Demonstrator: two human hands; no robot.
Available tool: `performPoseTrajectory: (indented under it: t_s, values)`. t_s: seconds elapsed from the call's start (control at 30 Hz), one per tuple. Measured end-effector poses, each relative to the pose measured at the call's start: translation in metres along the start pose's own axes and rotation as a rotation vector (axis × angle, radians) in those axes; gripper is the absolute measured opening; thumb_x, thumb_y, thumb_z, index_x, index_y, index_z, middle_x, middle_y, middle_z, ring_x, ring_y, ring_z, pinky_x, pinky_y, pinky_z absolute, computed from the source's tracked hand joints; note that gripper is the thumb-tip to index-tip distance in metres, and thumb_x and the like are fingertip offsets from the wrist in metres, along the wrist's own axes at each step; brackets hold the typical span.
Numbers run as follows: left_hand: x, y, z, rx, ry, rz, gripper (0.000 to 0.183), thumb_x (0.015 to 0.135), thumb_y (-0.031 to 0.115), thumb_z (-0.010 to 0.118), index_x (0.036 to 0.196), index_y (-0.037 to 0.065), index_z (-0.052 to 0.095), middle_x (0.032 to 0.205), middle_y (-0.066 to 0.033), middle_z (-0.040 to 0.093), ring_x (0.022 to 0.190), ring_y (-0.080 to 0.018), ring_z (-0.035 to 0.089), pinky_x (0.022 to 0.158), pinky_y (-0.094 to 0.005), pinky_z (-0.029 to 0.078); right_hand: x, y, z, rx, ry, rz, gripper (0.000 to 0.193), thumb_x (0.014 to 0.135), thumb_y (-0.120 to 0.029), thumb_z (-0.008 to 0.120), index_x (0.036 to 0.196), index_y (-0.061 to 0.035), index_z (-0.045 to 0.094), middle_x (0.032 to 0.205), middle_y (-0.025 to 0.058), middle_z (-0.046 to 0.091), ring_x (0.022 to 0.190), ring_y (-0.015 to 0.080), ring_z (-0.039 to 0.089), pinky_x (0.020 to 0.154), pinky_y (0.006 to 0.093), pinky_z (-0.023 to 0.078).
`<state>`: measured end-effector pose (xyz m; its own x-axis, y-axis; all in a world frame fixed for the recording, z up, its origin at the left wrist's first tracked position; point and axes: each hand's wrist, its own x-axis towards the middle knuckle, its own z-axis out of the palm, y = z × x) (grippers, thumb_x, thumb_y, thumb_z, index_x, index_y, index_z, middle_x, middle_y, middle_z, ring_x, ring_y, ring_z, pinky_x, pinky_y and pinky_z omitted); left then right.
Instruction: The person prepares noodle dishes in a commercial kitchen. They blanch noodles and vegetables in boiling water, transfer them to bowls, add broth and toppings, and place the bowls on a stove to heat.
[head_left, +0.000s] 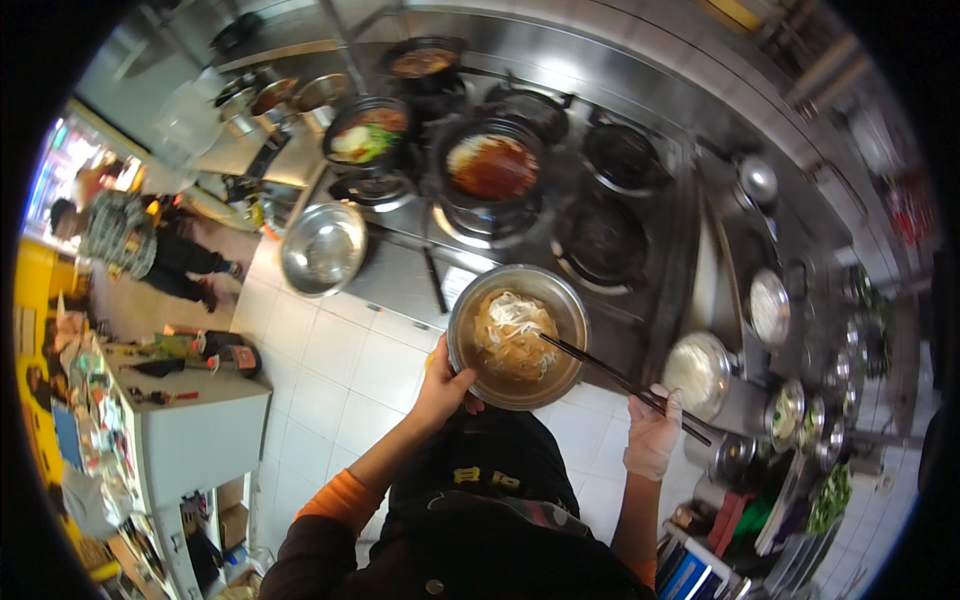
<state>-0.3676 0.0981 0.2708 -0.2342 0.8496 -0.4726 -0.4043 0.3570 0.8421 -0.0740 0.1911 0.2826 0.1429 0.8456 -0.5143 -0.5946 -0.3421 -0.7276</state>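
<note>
You hold a metal bowl (pixel 573 322) in front of you, its left lower rim lying within the grip of your left hand (pixel 438 388), with the thumb hooked over the lip and the other fingers mostly hidden beneath, curled in against the side. Your right hand (pixel 652 432), in a clear glove, has its fingers closed on dark chopsticks (pixel 606 373), which slant across the bowl's right rim so that their tips reach the food (pixel 512 345) inside (tan-brown, with a pale, stringy heap on top). The bowl overlaps the front edge of the stove (pixel 628 328) in your view, and you cannot tell whether it touches it. Beyond it, a pan with red-brown sauce (pixel 492 167) sits on a burner, and a pan with green and white food (pixel 368 136) stands to its left. A second metal bowl (pixel 323 250) lies near the stove's left front, well apart from your hands. Just beyond your right hand is a round container with whitish contents (pixel 696 378). Pale floor tiles (pixel 340 345) spread below; at left stands a cluttered white desk (pixel 200 430), and farther off, a person in a patterned top (pixel 122 234).
</note>
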Motion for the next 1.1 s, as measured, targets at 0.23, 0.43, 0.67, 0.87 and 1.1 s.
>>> performPoseTrajectory:
  t_s: [0.23,0.43,0.67,0.87,1.1]
  values:
    - [-0.024,0.129,-0.107,-0.078,0.195,0.163,0.070,0.084,-0.003,0.043,0.142,0.014,0.007,0.084,-0.0121,0.057,0.041,-0.0162,0.054,0.032,-0.0236,0.044,-0.015,0.049,0.147,-0.015,-0.212,0.080,0.030,0.089,-0.032,0.055,0.089,-0.0016,0.057,0.082,0.0078,0.061,0.072,0.0180,0.061,0.066,0.0305,0.055]
    - [0.039,0.217,-0.192,0.078,0.187,0.514,0.068,0.085,-0.002,0.041,0.143,0.016,0.008,0.060,-0.0068,0.056,0.038,-0.0120,0.053,0.030,-0.0224,0.041,-0.019,0.081,0.275,0.171,-0.433,0.186,0.037,0.091,-0.034,0.049,0.101,0.0014,0.051,0.098,0.0154,0.056,0.094,0.0224,0.056,0.089,0.0302,0.047]
    - [0.134,0.263,-0.242,0.345,0.298,0.665,0.072,0.082,-0.004,0.042,0.143,0.022,0.014,0.061,-0.0060,0.056,0.042,-0.0120,0.054,0.037,-0.0236,0.045,-0.013,0.134,0.387,0.245,-0.393,0.019,0.042,0.095,-0.033,0.037,0.102,0.0079,0.043,0.101,0.0247,0.050,0.095,0.0315,0.057,0.085,0.0358,0.052]
    - [0.174,0.268,-0.259,0.657,0.385,0.799,0.071,0.077,-0.002,0.044,0.139,0.030,0.027,0.056,-0.0093,0.055,0.044,-0.0159,0.055,0.050,-0.0319,0.048,-0.007,0.153,0.408,0.210,-0.282,-0.052,0.045,0.095,-0.031,0.036,0.101,0.0122,0.047,0.102,0.0248,0.054,0.096,0.0330,0.058,0.085,0.0355,0.053]
    - [0.200,0.271,-0.273,0.858,0.380,0.962,0.071,0.075,-0.001,0.048,0.136,0.031,0.033,0.066,-0.0208,0.056,0.063,-0.0369,0.058,0.064,-0.0422,0.047,-0.016,0.154,0.414,0.035,-0.310,-0.254,0.040,0.095,-0.033,0.038,0.092,0.0053,0.047,0.088,0.0187,0.056,0.077,0.0321,0.062,0.075,0.0369,0.055]
